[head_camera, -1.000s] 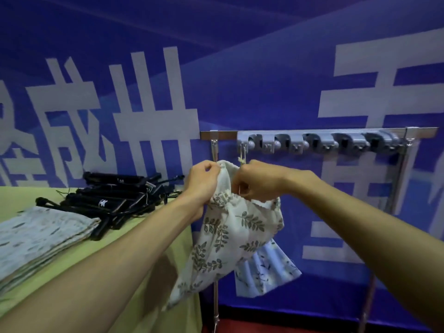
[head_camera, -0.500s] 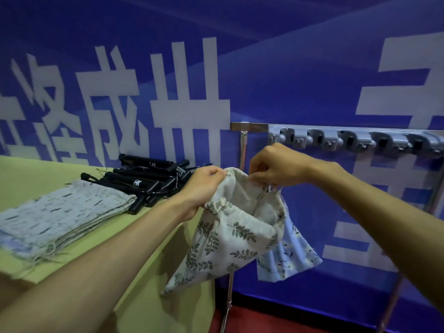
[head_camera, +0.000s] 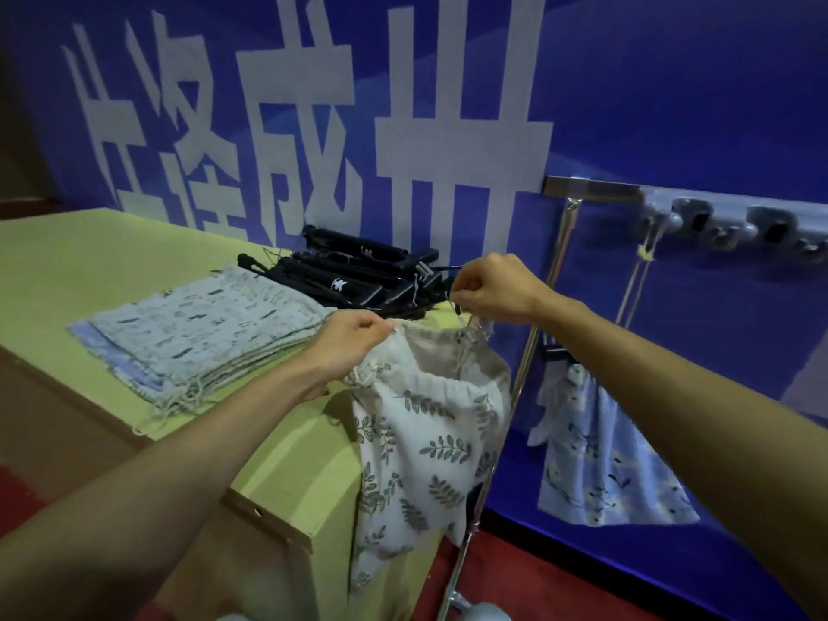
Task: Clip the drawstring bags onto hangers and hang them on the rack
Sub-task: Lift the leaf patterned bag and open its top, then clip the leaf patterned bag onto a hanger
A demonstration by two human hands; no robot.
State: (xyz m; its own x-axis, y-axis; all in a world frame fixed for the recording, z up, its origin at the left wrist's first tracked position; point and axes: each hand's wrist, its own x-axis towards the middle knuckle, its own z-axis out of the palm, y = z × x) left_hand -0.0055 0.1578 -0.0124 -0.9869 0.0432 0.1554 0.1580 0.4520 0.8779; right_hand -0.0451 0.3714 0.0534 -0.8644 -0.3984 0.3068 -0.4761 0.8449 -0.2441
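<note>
A white drawstring bag with a grey leaf print (head_camera: 430, 445) hangs open-mouthed between my hands, beside the table's right end. My left hand (head_camera: 354, 340) pinches the left side of its rim. My right hand (head_camera: 493, 289) pinches the right side of the rim by its drawstring, a little higher. A light blue printed bag (head_camera: 596, 459) hangs from the metal rack (head_camera: 591, 190) on a black clip hanger (head_camera: 558, 354). A stack of flat bags (head_camera: 201, 324) and a pile of black clip hangers (head_camera: 358, 280) lie on the table.
The green-topped table (head_camera: 89, 262) fills the left half. The rack's upright pole (head_camera: 537, 333) stands right behind the held bag, its foot on the red floor (head_camera: 515, 575). Grey hooks (head_camera: 726, 221) line the rack bar. A blue banner (head_camera: 627, 82) forms the backdrop.
Both hands have carried the leaf-print bag away from the rack bar, down and left toward the table. The blue bag stays hanging on the rack. The view has swung left.
</note>
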